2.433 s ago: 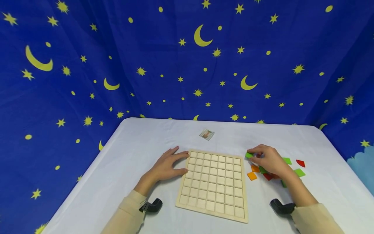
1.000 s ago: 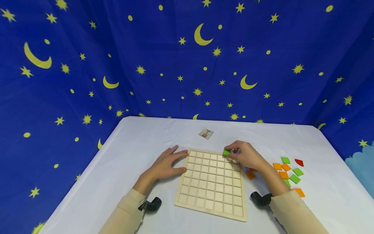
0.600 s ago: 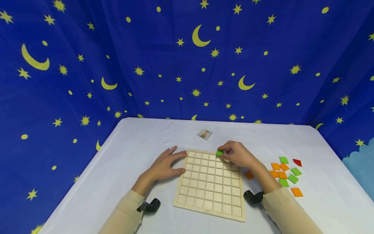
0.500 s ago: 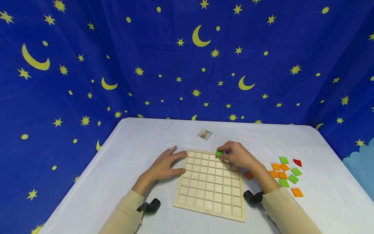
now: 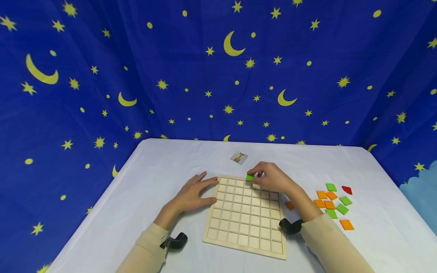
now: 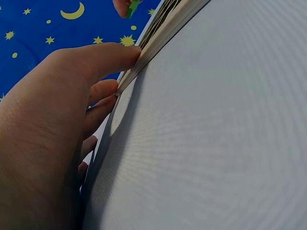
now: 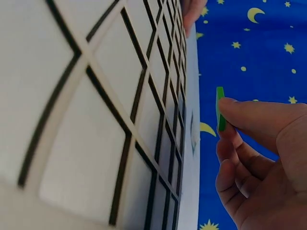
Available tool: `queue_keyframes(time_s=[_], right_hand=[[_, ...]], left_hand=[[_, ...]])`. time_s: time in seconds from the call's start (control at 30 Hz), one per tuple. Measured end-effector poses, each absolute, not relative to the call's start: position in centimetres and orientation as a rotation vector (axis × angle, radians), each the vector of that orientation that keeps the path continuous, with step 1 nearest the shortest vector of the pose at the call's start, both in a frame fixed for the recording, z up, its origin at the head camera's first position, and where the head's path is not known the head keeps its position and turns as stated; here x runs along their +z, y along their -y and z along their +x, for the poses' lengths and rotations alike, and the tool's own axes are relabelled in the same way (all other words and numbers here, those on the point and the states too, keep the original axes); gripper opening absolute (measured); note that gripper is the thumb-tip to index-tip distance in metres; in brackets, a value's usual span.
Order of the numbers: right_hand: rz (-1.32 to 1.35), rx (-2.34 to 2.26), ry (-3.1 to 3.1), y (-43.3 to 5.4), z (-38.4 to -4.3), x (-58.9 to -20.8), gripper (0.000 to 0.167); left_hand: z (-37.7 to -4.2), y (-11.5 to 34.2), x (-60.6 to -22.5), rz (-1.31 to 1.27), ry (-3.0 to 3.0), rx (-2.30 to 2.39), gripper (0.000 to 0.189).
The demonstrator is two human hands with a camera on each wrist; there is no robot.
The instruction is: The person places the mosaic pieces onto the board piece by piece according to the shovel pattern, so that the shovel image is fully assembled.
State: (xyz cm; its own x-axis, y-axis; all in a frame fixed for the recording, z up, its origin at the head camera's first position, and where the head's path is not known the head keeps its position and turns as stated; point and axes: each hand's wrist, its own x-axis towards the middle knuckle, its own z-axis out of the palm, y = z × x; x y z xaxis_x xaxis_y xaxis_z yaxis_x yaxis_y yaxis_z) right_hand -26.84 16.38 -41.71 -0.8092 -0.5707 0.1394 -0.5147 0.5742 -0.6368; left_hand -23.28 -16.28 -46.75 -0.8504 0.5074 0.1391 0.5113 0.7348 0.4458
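Observation:
A pale wooden board (image 5: 244, 220) with a grid of square recesses lies on the white table. My left hand (image 5: 192, 193) rests at its left edge, fingers spread and straight; in the left wrist view the thumb (image 6: 115, 60) touches the board's side. My right hand (image 5: 273, 178) pinches a small green square tile (image 5: 250, 177) between thumb and fingers, over the board's far edge. The right wrist view has this green tile (image 7: 220, 109) seen edge-on, held up off the board, with the other fingers curled below.
Right of the board lie several loose tiles: orange ones such as an orange tile (image 5: 346, 225), green ones such as a green tile (image 5: 345, 200), and a red rounded piece (image 5: 346, 190). A small patterned card (image 5: 239, 157) lies beyond the board. A starry blue curtain (image 5: 191, 68) surrounds the table.
My right hand has picked up the green tile from the loose pieces and carried it left over the board's far edge, still drifting left. The left hand stays at the board's left edge.

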Motion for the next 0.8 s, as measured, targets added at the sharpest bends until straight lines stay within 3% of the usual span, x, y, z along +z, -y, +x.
queue_keyframes(time_s=[0.8], right_hand=[[-0.966, -0.983, -2.629, -13.6, -27.4, -43.0, 0.031]], left_hand=[[-23.6, 16.3, -47.1, -0.82, 2.946, -0.729, 0.064]])
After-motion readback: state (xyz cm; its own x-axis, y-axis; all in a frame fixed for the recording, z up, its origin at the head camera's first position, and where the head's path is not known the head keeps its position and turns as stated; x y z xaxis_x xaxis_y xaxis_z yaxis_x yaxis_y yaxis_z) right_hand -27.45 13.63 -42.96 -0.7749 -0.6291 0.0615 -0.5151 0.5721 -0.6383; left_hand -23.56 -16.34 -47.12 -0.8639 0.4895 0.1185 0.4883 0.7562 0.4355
